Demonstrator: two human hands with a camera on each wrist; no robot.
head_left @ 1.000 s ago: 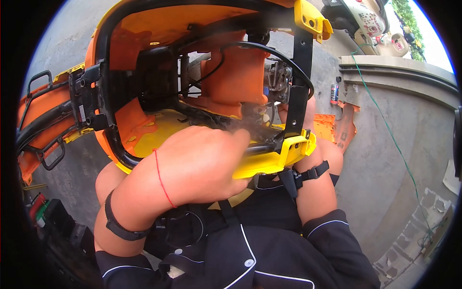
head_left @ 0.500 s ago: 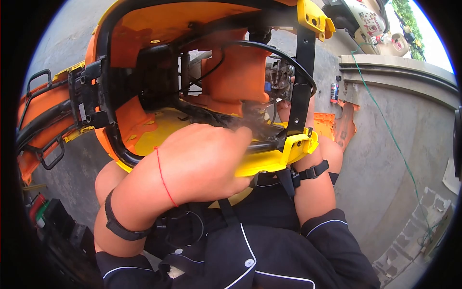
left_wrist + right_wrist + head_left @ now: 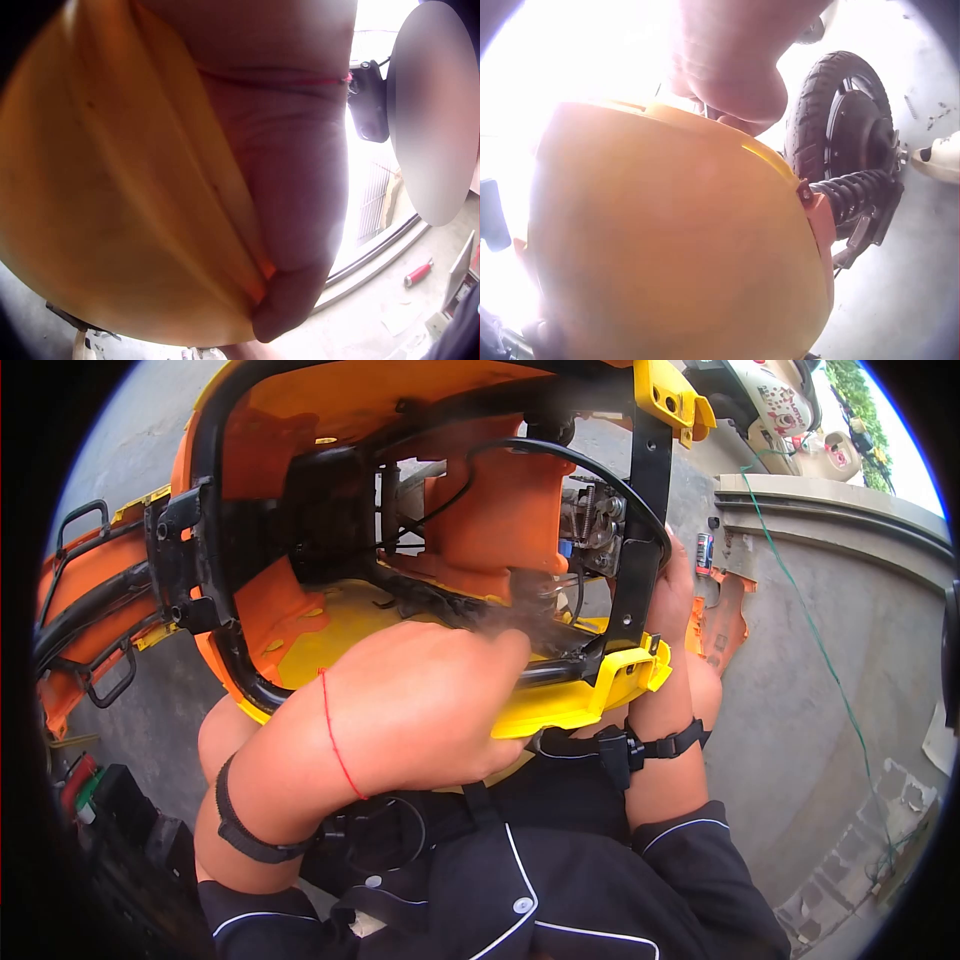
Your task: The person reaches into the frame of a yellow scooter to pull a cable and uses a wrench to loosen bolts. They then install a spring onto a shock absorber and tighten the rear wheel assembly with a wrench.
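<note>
My left hand (image 3: 420,695) grips the near rim of a yellow body panel (image 3: 560,712) on an electric scooter. Its thumb lies along the panel's outside, as the left wrist view also shows; its other fingers are hidden inside the shell. Beyond a black metal crossbar (image 3: 640,540) is my right hand (image 3: 677,595), partly covered by the bar. In the right wrist view that hand bends over the panel's edge, with a small metallic piece (image 3: 709,111) by its fingers; I cannot tell whether it is held. A black cable (image 3: 600,470) arches across the opening beside a spring mechanism (image 3: 600,520).
The wheel (image 3: 847,112) and coil-spring shock (image 3: 855,193) stand close to the panel. A small can (image 3: 705,553) and broken orange panel (image 3: 735,618) lie to the right. Further right are a green cord (image 3: 805,590) and concrete ledge (image 3: 840,515). Black blocks (image 3: 125,810) sit at lower left.
My right hand has moved outward to the right, from behind the crossbar to its far side. The shell's right end has shifted slightly right. My left hand keeps its grip.
</note>
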